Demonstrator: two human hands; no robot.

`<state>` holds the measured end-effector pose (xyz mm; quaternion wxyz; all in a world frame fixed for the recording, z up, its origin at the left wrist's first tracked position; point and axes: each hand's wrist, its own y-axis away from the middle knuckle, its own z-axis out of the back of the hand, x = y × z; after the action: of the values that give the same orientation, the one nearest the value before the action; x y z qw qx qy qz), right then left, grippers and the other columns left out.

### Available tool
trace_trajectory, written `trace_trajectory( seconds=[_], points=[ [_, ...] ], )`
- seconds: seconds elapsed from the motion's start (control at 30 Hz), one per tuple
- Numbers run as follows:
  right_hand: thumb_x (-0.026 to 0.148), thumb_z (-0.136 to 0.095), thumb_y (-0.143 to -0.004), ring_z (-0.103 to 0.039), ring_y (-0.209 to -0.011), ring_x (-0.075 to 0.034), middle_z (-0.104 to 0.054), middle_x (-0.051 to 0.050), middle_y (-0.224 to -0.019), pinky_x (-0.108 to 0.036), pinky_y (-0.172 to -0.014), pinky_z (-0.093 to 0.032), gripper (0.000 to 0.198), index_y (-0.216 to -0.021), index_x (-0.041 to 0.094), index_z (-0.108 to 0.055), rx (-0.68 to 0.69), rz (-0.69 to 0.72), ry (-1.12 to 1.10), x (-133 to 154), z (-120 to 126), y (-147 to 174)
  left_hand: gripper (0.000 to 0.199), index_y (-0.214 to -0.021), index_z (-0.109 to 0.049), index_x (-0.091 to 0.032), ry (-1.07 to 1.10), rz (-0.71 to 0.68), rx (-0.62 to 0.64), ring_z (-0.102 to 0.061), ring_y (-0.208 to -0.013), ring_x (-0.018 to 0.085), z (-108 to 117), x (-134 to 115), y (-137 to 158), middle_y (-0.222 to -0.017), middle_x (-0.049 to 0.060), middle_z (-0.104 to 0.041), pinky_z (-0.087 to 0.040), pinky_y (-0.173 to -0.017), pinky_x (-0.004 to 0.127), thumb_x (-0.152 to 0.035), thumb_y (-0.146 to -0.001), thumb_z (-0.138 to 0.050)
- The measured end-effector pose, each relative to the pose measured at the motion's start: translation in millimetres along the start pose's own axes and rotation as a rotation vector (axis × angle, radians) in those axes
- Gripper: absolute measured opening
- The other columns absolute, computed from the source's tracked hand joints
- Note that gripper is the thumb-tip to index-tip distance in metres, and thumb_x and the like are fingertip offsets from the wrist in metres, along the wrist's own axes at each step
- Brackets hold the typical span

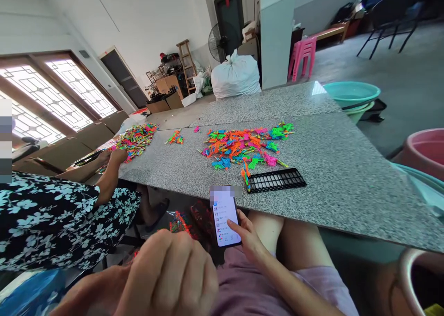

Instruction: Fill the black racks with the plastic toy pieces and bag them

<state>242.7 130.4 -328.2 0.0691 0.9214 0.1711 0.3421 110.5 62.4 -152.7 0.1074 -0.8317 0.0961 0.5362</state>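
My right hand (250, 236) grips a smartphone (225, 233) at the table's front edge, its thumb over the lit screen, which shows a list. Large and close to the camera, my left hand (173, 274) is curled with knuckles up; its palm is hidden, so I cannot make out what it holds, if anything. Beyond the phone a black slotted plastic rack (277, 180) lies on the speckled stone table (333, 168). A few coloured pieces stand at the rack's left end. Behind it spreads a pile of small bright plastic toy guns (239, 142).
At the left, a person in a flowered garment (65, 214) reaches toward another heap of coloured pieces (138, 138). A white sack (236, 75) stands behind the table. Basins (354, 92) and a pink tub (426, 145) stand along the right side.
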Motion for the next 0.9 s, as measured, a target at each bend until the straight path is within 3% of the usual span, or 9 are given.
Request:
trace_trajectory(
  seconds=[0.1,0.2,0.3,0.4,0.47,0.53,0.67,0.77,0.9],
  points=[
    [0.041,-0.089,-0.055,-0.067,-0.079,-0.021,-0.073,-0.003,-0.092,-0.037,-0.076,-0.053,0.056,-0.098,0.020,-0.059,0.008,0.006,-0.018,-2,2,-4,0.063,-0.041,-0.031,-0.018,0.152,-0.143,0.168,-0.020,-0.027,0.006,-3,-8,-24,-0.027,-0.008,-0.016,-0.026,-0.035,0.022,-0.051,-0.082,-0.066],
    [0.034,-0.090,-0.049,-0.066,-0.078,-0.021,-0.073,-0.003,-0.091,-0.037,-0.075,-0.053,0.060,-0.098,0.021,-0.058,0.018,0.005,-0.044,-1,3,-8,0.057,-0.047,-0.029,-0.017,0.232,-0.194,0.165,-0.017,-0.035,0.007,-2,-19,-33,-0.033,-0.007,-0.014,-0.033,-0.043,0.023,-0.044,-0.079,-0.069],
    [0.026,-0.088,-0.045,-0.066,-0.078,-0.021,-0.074,-0.003,-0.091,-0.035,-0.073,-0.053,0.062,-0.099,0.021,-0.058,0.008,0.006,-0.054,3,1,-7,0.045,-0.054,-0.046,-0.018,0.238,-0.170,-0.071,-0.023,-0.041,0.008,11,-14,-40,-0.040,-0.007,-0.020,-0.041,-0.050,0.024,-0.051,-0.073,-0.071],
    [0.021,-0.083,-0.045,-0.066,-0.080,-0.022,-0.074,-0.003,-0.092,-0.036,-0.075,-0.052,0.060,-0.099,0.021,-0.058,0.011,0.008,-0.051,6,0,-5,0.025,-0.070,-0.064,-0.016,0.138,-0.097,-0.422,-0.040,-0.051,0.009,34,9,-55,-0.050,-0.004,-0.042,-0.044,-0.056,0.023,-0.039,-0.070,-0.074],
    [0.019,-0.080,-0.046,-0.066,-0.081,-0.021,-0.074,-0.003,-0.092,-0.035,-0.076,-0.051,0.056,-0.098,0.020,-0.059,0.016,0.023,-0.036,8,0,-4,0.028,-0.085,-0.069,-0.014,-0.001,-0.039,-0.628,-0.054,-0.066,0.011,50,32,-66,-0.068,0.001,-0.060,-0.047,-0.067,0.024,-0.033,-0.066,-0.076],
    [0.016,-0.076,-0.046,-0.065,-0.079,-0.020,-0.074,-0.002,-0.090,-0.033,-0.074,-0.050,0.053,-0.097,0.020,-0.060,0.020,0.036,-0.017,7,1,-4,0.039,-0.099,-0.069,-0.015,-0.071,0.037,-0.703,-0.061,-0.086,0.016,61,54,-74,-0.091,0.005,-0.069,-0.047,-0.080,0.027,-0.033,-0.065,-0.077],
    [0.011,-0.070,-0.045,-0.064,-0.076,-0.019,-0.073,0.000,-0.087,-0.030,-0.070,-0.049,0.052,-0.096,0.020,-0.063,0.031,0.029,-0.022,5,3,-6,0.052,-0.112,-0.067,-0.017,-0.010,0.174,-0.559,-0.061,-0.108,0.023,68,85,-81,-0.118,0.009,-0.067,-0.046,-0.092,0.033,-0.042,-0.068,-0.079],
    [0.013,-0.072,-0.045,-0.063,-0.075,-0.018,-0.073,0.000,-0.088,-0.029,-0.069,-0.049,0.051,-0.095,0.019,-0.064,0.028,0.021,-0.024,3,4,-6,0.049,-0.107,-0.069,-0.014,0.041,0.196,-0.435,-0.062,-0.108,0.027,63,95,-82,-0.113,0.011,-0.070,-0.047,-0.093,0.036,-0.043,-0.068,-0.079],
    [0.022,-0.081,-0.050,-0.064,-0.074,-0.019,-0.073,-0.002,-0.088,-0.032,-0.070,-0.050,0.048,-0.096,0.019,-0.064,0.028,0.020,-0.010,1,3,-5,0.042,-0.096,-0.072,-0.012,0.046,0.181,-0.423,-0.063,-0.109,0.029,59,102,-82,-0.105,0.010,-0.072,-0.049,-0.093,0.037,-0.041,-0.067,-0.080]
  ],
)
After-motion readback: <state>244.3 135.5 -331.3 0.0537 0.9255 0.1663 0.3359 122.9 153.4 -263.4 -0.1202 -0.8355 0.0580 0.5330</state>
